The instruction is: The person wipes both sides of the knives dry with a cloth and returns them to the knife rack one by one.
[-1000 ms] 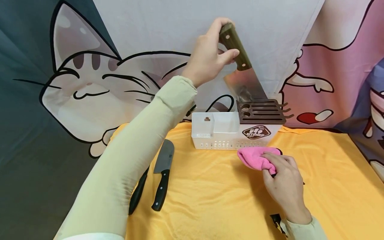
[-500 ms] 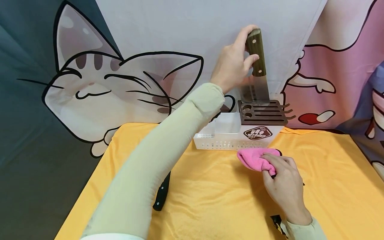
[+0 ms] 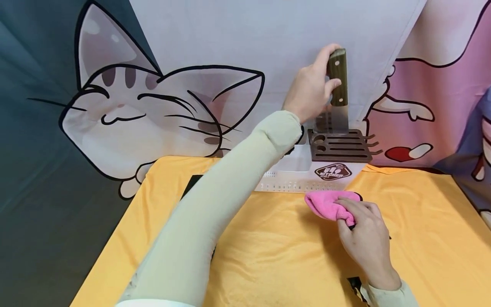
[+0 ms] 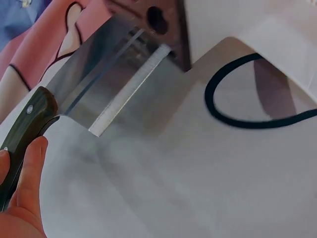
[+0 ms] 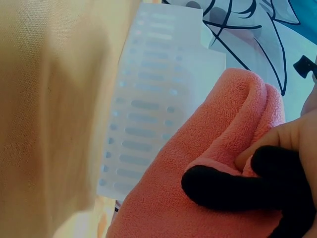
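My left hand [image 3: 312, 87] grips the riveted wooden handle of a cleaver [image 3: 338, 79], which stands upright over the brown slotted top [image 3: 341, 147] of a white knife holder [image 3: 291, 181]. The lower blade is down at the rearmost slot; in the left wrist view the broad blade [image 4: 106, 74] meets the brown top at a corner, its pale edge sticking out past the side. With bent fingers my right hand [image 3: 366, 243] holds a folded pink cloth [image 3: 326, 204] in front of the holder. The right wrist view shows the same cloth [image 5: 208, 134] with black trim bunched under the fingers.
A black thing [image 3: 190, 185] lies on the yellow tablecloth [image 3: 268, 256], mostly hidden by my left sleeve [image 3: 230, 187]. Hooks [image 3: 374, 145] stick out at the holder's right side. A printed curtain [image 3: 215, 38] hangs close behind.
My left hand has moved right and down, bringing the cleaver from a tilt to upright and lower into the slot. The left sleeve now covers the black-handled knives. The right hand keeps its hold.
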`<state>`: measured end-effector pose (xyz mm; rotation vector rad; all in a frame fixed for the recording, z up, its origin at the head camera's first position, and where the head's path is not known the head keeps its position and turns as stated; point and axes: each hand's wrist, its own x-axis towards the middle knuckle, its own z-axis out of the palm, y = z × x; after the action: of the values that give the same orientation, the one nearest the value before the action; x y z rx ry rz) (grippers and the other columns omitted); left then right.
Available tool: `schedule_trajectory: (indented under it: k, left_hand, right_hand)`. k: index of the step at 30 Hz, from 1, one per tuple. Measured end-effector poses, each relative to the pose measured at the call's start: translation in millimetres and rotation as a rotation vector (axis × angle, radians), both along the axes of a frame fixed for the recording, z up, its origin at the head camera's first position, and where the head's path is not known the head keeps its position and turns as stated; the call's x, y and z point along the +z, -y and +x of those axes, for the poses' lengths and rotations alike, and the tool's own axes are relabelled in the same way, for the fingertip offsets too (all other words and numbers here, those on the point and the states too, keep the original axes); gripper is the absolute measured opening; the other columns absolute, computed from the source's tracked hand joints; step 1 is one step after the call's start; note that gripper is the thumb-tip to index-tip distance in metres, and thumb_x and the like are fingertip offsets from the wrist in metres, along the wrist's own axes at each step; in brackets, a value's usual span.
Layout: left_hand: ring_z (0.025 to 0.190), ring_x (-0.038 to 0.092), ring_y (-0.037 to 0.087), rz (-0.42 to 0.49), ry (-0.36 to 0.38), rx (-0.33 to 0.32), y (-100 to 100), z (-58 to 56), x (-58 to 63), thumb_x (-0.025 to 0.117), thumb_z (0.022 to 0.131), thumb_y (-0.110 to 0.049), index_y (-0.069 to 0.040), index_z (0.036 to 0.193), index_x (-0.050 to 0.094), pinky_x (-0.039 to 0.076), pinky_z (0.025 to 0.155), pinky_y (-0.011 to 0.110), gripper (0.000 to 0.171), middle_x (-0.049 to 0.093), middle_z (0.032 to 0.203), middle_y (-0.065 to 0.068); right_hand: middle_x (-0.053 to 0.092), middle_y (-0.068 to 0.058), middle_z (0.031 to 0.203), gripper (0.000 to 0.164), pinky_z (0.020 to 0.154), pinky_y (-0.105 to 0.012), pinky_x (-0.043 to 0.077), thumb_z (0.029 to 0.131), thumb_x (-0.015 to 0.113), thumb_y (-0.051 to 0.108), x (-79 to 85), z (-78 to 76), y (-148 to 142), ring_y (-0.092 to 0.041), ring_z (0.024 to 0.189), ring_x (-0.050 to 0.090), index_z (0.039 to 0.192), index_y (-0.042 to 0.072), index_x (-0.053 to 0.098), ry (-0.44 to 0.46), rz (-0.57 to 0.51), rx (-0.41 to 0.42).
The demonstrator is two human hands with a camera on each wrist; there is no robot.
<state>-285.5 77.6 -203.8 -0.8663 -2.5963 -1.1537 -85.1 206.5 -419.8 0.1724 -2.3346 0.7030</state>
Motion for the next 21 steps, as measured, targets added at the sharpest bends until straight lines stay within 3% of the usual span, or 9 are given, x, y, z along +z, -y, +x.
schedule_trajectory:
  k: [8,14,19,21]
  left_hand:
    - [0.087,0.066,0.012,-0.122,-0.042,-0.01,-16,2.3,-34.1,0.059,0.101,-0.021,-0.022,0.155,0.029,0.05,0.071,0.019,0.061,0.069,0.117,0.003]
    - [0.097,0.067,0.012,-0.163,-0.035,-0.027,-21,3.5,-59.8,0.057,0.102,-0.022,-0.021,0.154,0.031,0.05,0.079,0.02,0.058,0.067,0.124,0.004]
    - [0.095,0.067,0.012,-0.167,-0.044,-0.016,-20,2.2,-67.9,0.056,0.103,-0.021,-0.022,0.154,0.031,0.049,0.078,0.021,0.057,0.068,0.121,0.003]
    - [0.087,0.066,0.013,-0.17,-0.043,-0.029,-20,1.5,-67.8,0.055,0.103,-0.019,-0.022,0.156,0.028,0.049,0.075,0.021,0.059,0.07,0.109,0.005]
  right_hand:
    - [0.074,-0.015,0.103,0.028,0.078,-0.042,0.041,0.078,0.063,0.001,-0.8,0.5,-2,-0.037,0.094,0.057,0.103,0.001,0.076,-0.001,-0.003,-0.01]
    - [0.074,-0.013,0.104,0.027,0.079,-0.04,0.041,0.079,0.061,0.001,-0.2,0.0,-1,-0.037,0.093,0.057,0.102,0.001,0.076,0.001,0.003,-0.003]
    - [0.074,-0.013,0.103,0.028,0.078,-0.04,0.041,0.078,0.061,0.001,0.2,0.0,-2,-0.036,0.093,0.057,0.102,0.002,0.076,0.0,0.003,-0.01]
    - [0.074,-0.013,0.103,0.028,0.077,-0.041,0.041,0.078,0.061,0.001,0.4,0.2,-2,-0.036,0.093,0.057,0.102,0.002,0.076,-0.001,0.004,-0.013]
